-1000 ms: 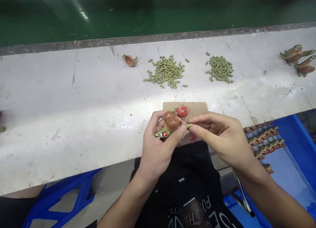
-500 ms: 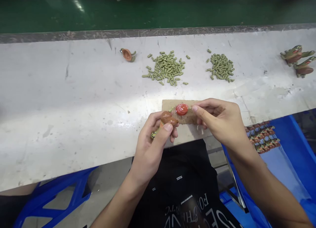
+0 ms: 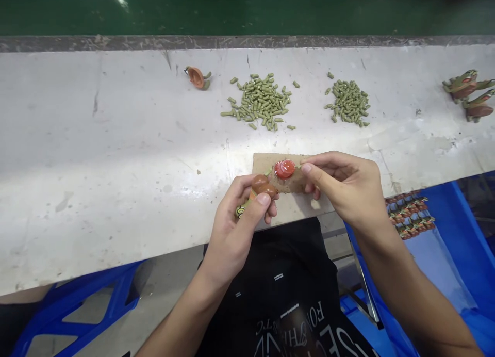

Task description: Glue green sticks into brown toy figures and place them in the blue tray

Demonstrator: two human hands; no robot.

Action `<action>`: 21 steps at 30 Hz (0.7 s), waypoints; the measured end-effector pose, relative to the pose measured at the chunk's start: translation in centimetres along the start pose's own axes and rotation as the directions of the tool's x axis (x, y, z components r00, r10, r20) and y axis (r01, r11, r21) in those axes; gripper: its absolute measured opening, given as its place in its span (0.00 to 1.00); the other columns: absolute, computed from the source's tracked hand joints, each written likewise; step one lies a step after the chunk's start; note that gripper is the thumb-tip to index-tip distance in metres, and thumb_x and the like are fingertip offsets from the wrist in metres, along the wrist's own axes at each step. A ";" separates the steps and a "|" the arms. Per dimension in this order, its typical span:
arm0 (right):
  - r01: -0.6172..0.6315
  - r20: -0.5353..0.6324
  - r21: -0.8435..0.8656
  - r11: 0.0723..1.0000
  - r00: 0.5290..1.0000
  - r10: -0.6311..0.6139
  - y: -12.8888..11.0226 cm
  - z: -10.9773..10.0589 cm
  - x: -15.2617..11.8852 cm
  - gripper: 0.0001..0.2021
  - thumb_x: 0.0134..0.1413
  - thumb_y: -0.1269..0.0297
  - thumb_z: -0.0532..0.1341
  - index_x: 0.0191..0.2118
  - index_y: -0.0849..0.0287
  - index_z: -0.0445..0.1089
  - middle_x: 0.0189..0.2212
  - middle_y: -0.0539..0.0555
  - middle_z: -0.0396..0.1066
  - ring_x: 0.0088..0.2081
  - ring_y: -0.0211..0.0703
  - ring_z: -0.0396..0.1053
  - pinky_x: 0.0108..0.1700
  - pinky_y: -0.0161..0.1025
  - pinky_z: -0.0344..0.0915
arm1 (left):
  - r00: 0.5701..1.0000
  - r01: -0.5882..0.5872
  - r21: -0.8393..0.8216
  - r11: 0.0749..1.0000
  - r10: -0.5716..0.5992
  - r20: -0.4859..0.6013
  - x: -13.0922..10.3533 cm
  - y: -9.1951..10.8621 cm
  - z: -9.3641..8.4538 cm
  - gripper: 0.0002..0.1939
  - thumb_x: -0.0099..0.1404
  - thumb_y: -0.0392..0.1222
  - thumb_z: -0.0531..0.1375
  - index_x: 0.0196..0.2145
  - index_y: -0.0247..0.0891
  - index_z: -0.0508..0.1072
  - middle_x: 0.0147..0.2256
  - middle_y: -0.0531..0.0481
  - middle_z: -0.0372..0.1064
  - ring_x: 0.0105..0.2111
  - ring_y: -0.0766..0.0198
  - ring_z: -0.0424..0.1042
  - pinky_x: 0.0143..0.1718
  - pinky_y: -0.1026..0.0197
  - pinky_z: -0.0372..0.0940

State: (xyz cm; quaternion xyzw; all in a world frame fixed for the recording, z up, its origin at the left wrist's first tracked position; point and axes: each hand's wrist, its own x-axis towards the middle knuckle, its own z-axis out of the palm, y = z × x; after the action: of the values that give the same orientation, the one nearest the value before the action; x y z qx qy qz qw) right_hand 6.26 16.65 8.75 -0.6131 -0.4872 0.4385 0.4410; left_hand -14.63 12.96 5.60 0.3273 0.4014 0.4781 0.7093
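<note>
My left hand (image 3: 242, 215) is closed around a small painted figurine (image 3: 264, 185) with a glossy brown, two-lobed part on top and a green part with a ringed eye-like mark. My right hand (image 3: 340, 184) pinches a small green peg (image 3: 298, 167) between thumb and index finger, mostly covered by the fingertips. The peg's tip is beside a shiny red blob (image 3: 284, 169) that looks wet. The blob sits on a piece of brown cardboard (image 3: 263, 162) at the table's near edge.
Two heaps of green pegs, a larger heap (image 3: 265, 101) and a smaller heap (image 3: 350, 103), lie farther back. A brown-and-green piece (image 3: 196, 77) is left of them. Frog-like figurines (image 3: 464, 86) stand far right. Below, a blue crate (image 3: 456, 217) holds rows of figurines (image 3: 410, 215).
The view has shifted slightly. My right fingertips with the peg stay by the red blob, and my left hand keeps hold of the figurine in almost the same pose.
</note>
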 end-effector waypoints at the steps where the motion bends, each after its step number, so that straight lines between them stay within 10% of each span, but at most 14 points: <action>1: 0.017 0.001 -0.001 1.000 1.000 -0.017 0.0 0.0 -0.1 0.08 0.58 0.60 0.81 0.36 0.57 0.86 0.21 0.50 0.78 0.20 0.39 0.73 0.21 0.35 0.73 | 1.000 0.003 -0.006 1.000 -0.003 -0.001 0.0 0.0 0.0 0.09 0.80 0.50 0.68 0.51 0.46 0.81 0.39 0.53 0.76 0.37 0.68 0.74 0.40 0.64 0.73; 21: 0.119 -0.040 -0.010 0.993 0.992 -0.119 1.2 0.0 -0.7 0.02 0.60 0.69 0.76 0.39 0.57 0.88 0.28 0.50 0.83 0.26 0.39 0.80 0.28 0.33 0.78 | 1.000 0.015 -0.017 1.000 -0.015 0.002 0.0 -0.4 -0.1 0.08 0.80 0.49 0.68 0.51 0.46 0.81 0.40 0.54 0.76 0.37 0.69 0.76 0.39 0.66 0.74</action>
State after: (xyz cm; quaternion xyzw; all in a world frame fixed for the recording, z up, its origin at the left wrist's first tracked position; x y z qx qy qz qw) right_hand 6.42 15.75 7.70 -0.5934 -0.5156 0.3970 0.4738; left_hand -14.55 12.85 5.24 0.3189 0.3990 0.4759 0.7160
